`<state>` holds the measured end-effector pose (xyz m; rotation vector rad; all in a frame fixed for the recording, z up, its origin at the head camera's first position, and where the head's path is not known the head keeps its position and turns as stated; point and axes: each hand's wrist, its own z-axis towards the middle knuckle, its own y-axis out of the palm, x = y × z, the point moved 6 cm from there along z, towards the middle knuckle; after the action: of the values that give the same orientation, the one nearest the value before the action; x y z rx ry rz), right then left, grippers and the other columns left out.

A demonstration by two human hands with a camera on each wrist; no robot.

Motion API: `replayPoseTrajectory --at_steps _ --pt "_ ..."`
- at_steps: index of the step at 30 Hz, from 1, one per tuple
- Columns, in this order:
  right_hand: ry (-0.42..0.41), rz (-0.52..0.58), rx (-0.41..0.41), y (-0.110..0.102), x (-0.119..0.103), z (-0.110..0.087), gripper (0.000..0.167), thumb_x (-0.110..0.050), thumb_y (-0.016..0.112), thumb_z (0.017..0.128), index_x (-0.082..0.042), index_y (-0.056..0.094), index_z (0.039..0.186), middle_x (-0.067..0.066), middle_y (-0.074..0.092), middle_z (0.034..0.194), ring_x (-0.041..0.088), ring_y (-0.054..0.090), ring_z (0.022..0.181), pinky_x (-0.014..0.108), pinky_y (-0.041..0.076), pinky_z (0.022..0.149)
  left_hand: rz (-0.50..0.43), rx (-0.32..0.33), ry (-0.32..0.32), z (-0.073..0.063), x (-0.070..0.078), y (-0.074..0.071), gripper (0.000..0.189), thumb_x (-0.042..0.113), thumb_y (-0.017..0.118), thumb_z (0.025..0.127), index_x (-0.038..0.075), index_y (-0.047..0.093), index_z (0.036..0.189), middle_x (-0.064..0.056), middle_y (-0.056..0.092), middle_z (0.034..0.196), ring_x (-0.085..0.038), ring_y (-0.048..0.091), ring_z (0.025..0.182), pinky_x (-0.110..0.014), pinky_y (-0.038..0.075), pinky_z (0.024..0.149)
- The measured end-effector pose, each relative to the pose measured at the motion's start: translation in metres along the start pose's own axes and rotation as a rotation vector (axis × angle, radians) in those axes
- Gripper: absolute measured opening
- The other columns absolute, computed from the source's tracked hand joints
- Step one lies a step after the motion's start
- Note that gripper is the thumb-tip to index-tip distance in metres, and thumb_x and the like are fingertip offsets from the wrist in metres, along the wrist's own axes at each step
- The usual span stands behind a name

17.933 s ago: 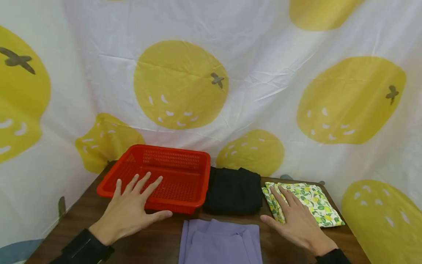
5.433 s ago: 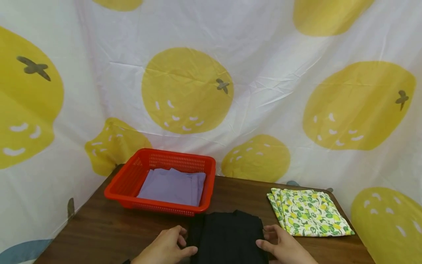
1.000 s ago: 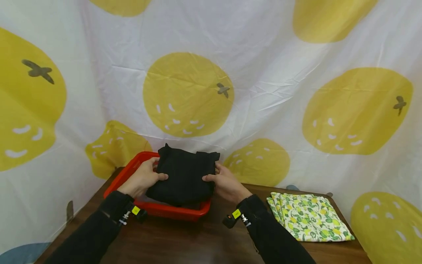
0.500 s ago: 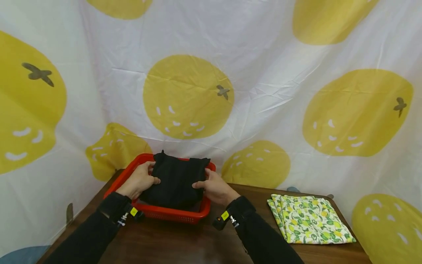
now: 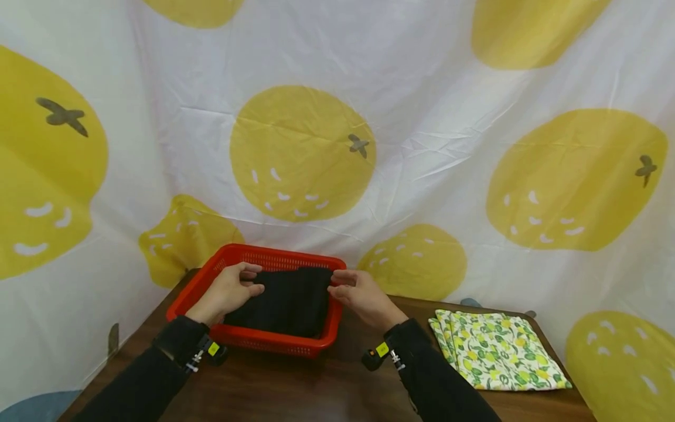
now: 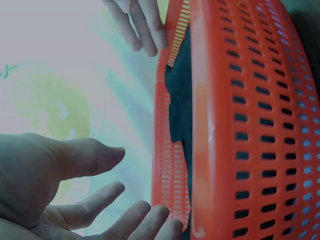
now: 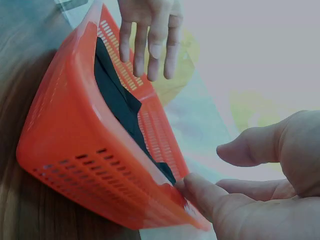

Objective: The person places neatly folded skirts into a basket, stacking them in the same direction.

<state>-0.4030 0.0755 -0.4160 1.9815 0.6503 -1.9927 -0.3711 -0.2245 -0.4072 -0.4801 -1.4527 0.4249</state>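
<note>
Cloth [image 5: 287,308], black and folded, lies inside the red basket [image 5: 274,344], its near edge close to the front wall and its far edge short of the back wall, where a strip of perforated red shows. Over the basket's left part, the left hand [image 5: 227,292] has its grip apart, thumb parted from the fingers; at the right rim the right hand [image 5: 365,298] has its grip apart too, though whether its fingertips touch the rim or the cloth I cannot tell. The 2 hands leave the middle of the cloth uncovered between them. Brown wood-grain surface [image 5: 311,390] stretches in front of the basket and rightward to a folded lemon-print cloth [image 5: 503,351], which lies near the right edge, well apart from the basket. The basket stands toward the back left, close to the surface's left edge. Black sleeves [image 5: 134,381] cross the near side, each with 1 small device [image 5: 375,356] at the wrist. Behind hangs a white curtain [image 5: 422,88] with large yellow fruit, turning forward along the left.
</note>
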Motion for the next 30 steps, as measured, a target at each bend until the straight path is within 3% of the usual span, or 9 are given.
replayPoseTrajectory --at_steps 9,13,14,17,20,21,24,30 --pt "-0.073 0.029 0.061 -0.02 0.005 -0.016 0.053 0.001 0.053 0.119 0.014 0.045 0.17 0.039 0.052 0.17 0.051 0.064 0.153 0.053 0.052 0.131 0.037 -0.021 0.053 -0.011 0.011 0.015 0.05 0.017 0.077 0.113 -0.003 0.064 0.157 -0.033 0.066 0.158 -0.048 0.071 0.137 -0.06 0.065 0.113" --pt "-0.146 -0.02 0.049 -0.037 0.017 -0.021 0.053 -0.009 0.063 0.117 0.01 0.055 0.165 0.034 0.062 0.164 0.049 0.069 0.145 0.053 0.058 0.126 0.062 -0.024 0.094 -0.014 0.017 0.023 0.047 0.019 0.081 0.111 0.0 0.069 0.152 -0.03 0.071 0.153 -0.044 0.074 0.132 -0.057 0.067 0.108" --pt "-0.196 -0.025 0.025 -0.046 0.027 -0.016 0.052 -0.015 0.067 0.117 0.005 0.059 0.164 0.029 0.067 0.16 0.044 0.073 0.14 0.049 0.062 0.122 0.068 -0.022 0.106 -0.015 0.019 0.026 0.046 0.019 0.081 0.11 0.0 0.071 0.151 -0.029 0.073 0.152 -0.042 0.075 0.13 -0.056 0.068 0.107" --pt "-0.242 -0.061 0.037 -0.057 0.036 -0.022 0.05 -0.022 0.071 0.116 0.002 0.065 0.159 0.026 0.072 0.155 0.041 0.076 0.133 0.045 0.066 0.114 0.095 -0.018 0.154 -0.017 0.023 0.034 0.044 0.021 0.083 0.109 0.002 0.074 0.148 -0.027 0.077 0.147 -0.04 0.077 0.127 -0.055 0.069 0.105" --pt "-0.213 -0.109 0.092 -0.062 0.037 -0.034 0.047 -0.018 0.068 0.116 0.004 0.066 0.158 0.026 0.072 0.154 0.041 0.076 0.132 0.043 0.067 0.112 0.124 -0.015 0.191 -0.02 0.026 0.043 0.042 0.023 0.084 0.109 0.004 0.076 0.146 -0.024 0.079 0.144 -0.038 0.08 0.124 -0.054 0.07 0.102" --pt "-0.161 -0.128 0.135 -0.059 0.031 -0.045 0.047 -0.013 0.066 0.116 0.006 0.064 0.159 0.03 0.069 0.156 0.044 0.074 0.135 0.046 0.066 0.115 0.135 -0.012 0.203 -0.021 0.027 0.045 0.042 0.023 0.084 0.109 0.005 0.076 0.146 -0.023 0.08 0.144 -0.037 0.08 0.123 -0.054 0.07 0.101" --pt "-0.114 -0.179 0.189 -0.061 0.031 -0.057 0.044 -0.008 0.061 0.117 0.009 0.063 0.158 0.032 0.068 0.157 0.042 0.074 0.134 0.048 0.066 0.114 0.145 0.002 0.225 -0.024 0.03 0.053 0.039 0.023 0.084 0.108 0.008 0.078 0.144 -0.02 0.081 0.143 -0.034 0.082 0.121 -0.051 0.071 0.097" --pt "-0.074 -0.264 0.27 -0.073 0.038 -0.075 0.04 -0.006 0.061 0.118 0.005 0.067 0.157 0.029 0.07 0.157 0.037 0.077 0.132 0.047 0.068 0.109 0.124 0.004 0.266 -0.029 0.038 0.07 0.034 0.023 0.086 0.108 0.011 0.081 0.139 -0.014 0.083 0.141 -0.031 0.082 0.119 -0.051 0.07 0.097"
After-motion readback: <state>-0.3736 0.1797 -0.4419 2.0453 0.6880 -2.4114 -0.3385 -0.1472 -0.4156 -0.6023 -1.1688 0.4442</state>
